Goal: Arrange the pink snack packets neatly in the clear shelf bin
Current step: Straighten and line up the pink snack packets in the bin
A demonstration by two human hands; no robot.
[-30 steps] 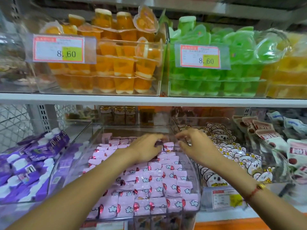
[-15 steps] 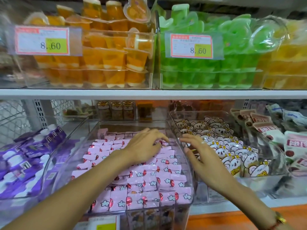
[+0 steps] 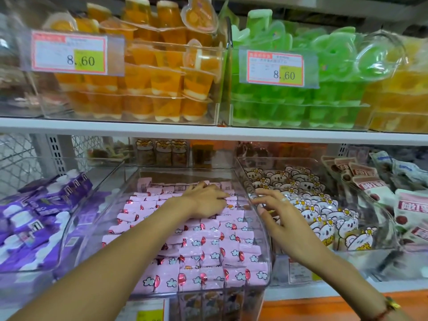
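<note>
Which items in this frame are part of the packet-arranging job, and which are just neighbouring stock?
Part of the job:
pink snack packets
clear shelf bin
left hand, resting on the packets
right hand, at the bin's right wall

Neighbouring stock:
purple packets
koala-print packets
orange jelly cups
green jelly cups
price tags

You face a shop shelf unit with two levels in view. The white upper shelf (image 3: 208,132) runs across your sight and carries clear bins of orange jelly cups (image 3: 148,84), green jelly cups (image 3: 289,98) and yellow cups (image 3: 400,93) at the right edge. Two price tags (image 3: 69,53) reading 8.60 hang on the bin fronts. On the lower level, a bin of purple packets (image 3: 34,218) sits at your left and bear-printed packets (image 3: 308,205) at your right. Behind them you see a slotted metal upright (image 3: 54,156) and wire mesh (image 3: 16,163). An orange strip (image 3: 324,306) runs below. The light is bright and even.
</note>
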